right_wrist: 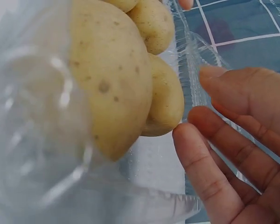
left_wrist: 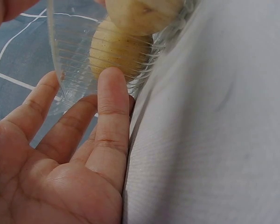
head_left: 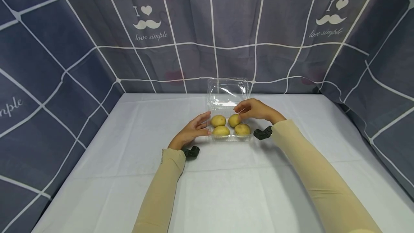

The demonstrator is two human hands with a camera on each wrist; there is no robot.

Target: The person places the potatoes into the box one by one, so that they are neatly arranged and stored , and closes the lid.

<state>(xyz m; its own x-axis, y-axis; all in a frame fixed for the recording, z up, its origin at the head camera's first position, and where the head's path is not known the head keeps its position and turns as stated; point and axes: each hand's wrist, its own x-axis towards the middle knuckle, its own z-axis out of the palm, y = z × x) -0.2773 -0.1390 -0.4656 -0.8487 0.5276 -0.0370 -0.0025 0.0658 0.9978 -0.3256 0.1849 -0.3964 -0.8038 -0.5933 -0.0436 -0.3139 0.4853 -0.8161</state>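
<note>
Several yellow potatoes (head_left: 221, 131) sit in a clear plastic clamshell box (head_left: 231, 138) on the table, its lid (head_left: 223, 94) raised at the back. At the box's left side is my left hand (head_left: 189, 130), fingers spread and extended; in the left wrist view its fingertips are at the ribbed wall, and contact is hard to confirm. My right hand (head_left: 255, 110) reaches over the right side, beside the back right potato (head_left: 234, 120). In the right wrist view its loosely bent fingers hold nothing, one fingertip (right_wrist: 181, 133) very close to a potato (right_wrist: 165, 100).
A white cloth covers the table (head_left: 223, 190). Behind it and along both sides hangs a grey-blue checked curtain (head_left: 191, 60). A small black device (head_left: 192, 152) is at the left wrist, and another black device (head_left: 262, 133) at the right.
</note>
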